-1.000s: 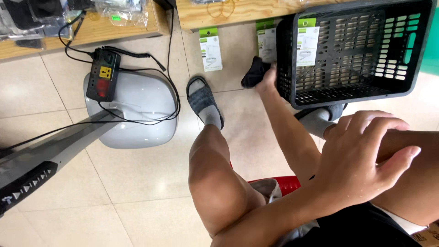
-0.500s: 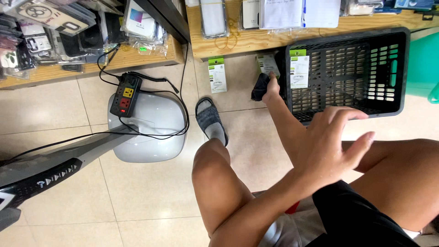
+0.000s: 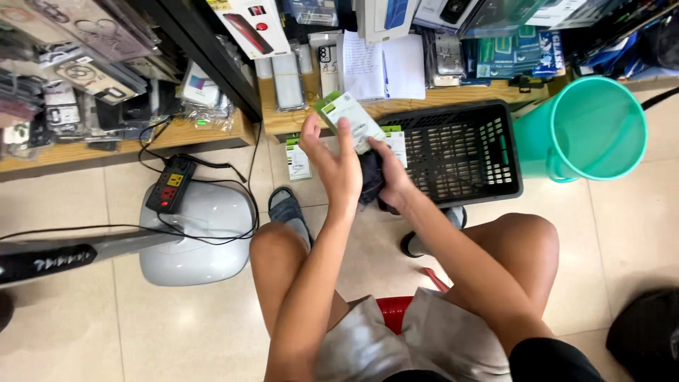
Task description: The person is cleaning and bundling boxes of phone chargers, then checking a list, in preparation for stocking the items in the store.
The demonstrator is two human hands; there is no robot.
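Grip: left hand [image 3: 338,164] pinched one green and white packet [image 3: 348,122] by its edge; right hand [image 3: 391,180] squeezed a dark cloth [image 3: 369,180] against it.
Packet's place: up in the air, just left of the black basket [image 3: 495,187].
Done: one packet lifted and being wiped, I think.
Left: two more green packets [image 3: 298,157] stood on the floor, left of the basket.
Basket: one, looked empty inside.
Others: one teal bucket [image 3: 593,129] right of the basket, one power strip [image 3: 170,184] far left of it.
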